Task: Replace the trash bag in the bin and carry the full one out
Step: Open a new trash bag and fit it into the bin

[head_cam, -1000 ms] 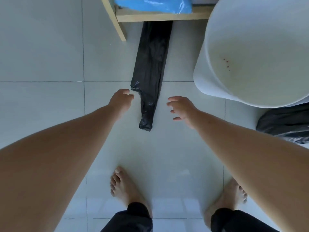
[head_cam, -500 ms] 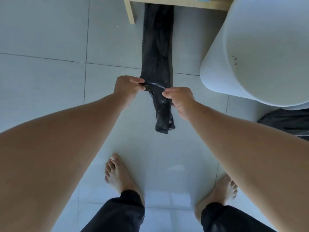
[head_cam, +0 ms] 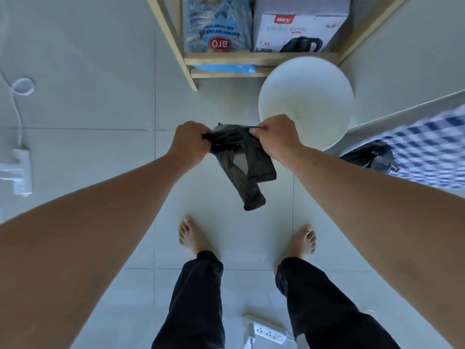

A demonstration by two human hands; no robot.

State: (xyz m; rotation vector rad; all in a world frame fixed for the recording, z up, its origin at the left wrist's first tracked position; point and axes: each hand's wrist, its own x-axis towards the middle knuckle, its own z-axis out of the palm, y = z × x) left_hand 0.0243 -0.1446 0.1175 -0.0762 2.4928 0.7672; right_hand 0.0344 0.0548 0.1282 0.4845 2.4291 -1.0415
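Top edge of black trash bag is pinched by left hand & right hand, rest hung folded above tile floor, white bin just behind, full black bag at right.

**Thin film, pale tile, bare wood**

The new trash bag is thin black plastic film, crinkled and slightly see-through, with the floor showing pale through one layer. At one o'clock of it the bin is smooth white plastic with a matt inside. At three o'clock the full bag is black plastic with a faint sheen. The floor is pale glazed tile, smooth and softly reflective. At twelve o'clock the shelf is unpainted light wood, matt. On it, the kettle box is printed cardboard and the pack beside it glossy plastic. At three o'clock the checked cloth is woven fabric.
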